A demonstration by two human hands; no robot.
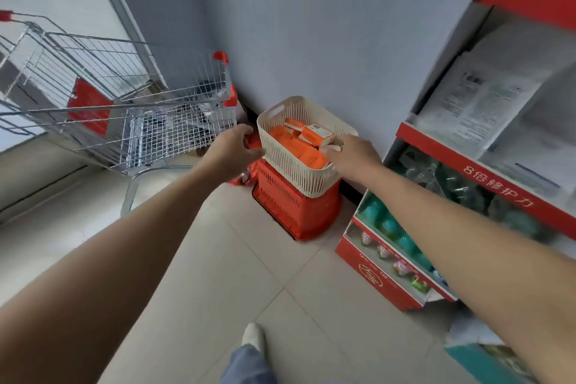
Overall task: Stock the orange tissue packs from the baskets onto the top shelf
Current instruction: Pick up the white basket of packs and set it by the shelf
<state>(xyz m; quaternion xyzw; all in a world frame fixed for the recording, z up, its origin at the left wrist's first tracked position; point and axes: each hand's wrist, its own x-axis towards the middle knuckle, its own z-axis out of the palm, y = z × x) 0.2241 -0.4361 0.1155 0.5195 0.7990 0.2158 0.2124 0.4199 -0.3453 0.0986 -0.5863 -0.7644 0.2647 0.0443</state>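
Observation:
A cream slotted basket (pixel 290 165) filled with several orange tissue packs (pixel 299 146) stands on an overturned red basket (pixel 296 212) by the wall. My left hand (pixel 232 150) is at the cream basket's left wall, fingers loosely curved, touching or nearly touching the rim. My right hand (pixel 350 156) reaches over the basket's right rim, fingers curled down among the packs near one orange-and-white pack (pixel 321 135); I cannot tell whether it holds a pack. The red display shelf (pixel 486 165) rises at the right, its top at the frame's upper right corner.
A wire shopping cart (pixel 124 109) with red corners stands to the left of the baskets. The shelf's lower tiers hold green bottles (pixel 392 227) and small packets. Tiled floor lies in front; my shoe (pixel 254 335) shows at the bottom.

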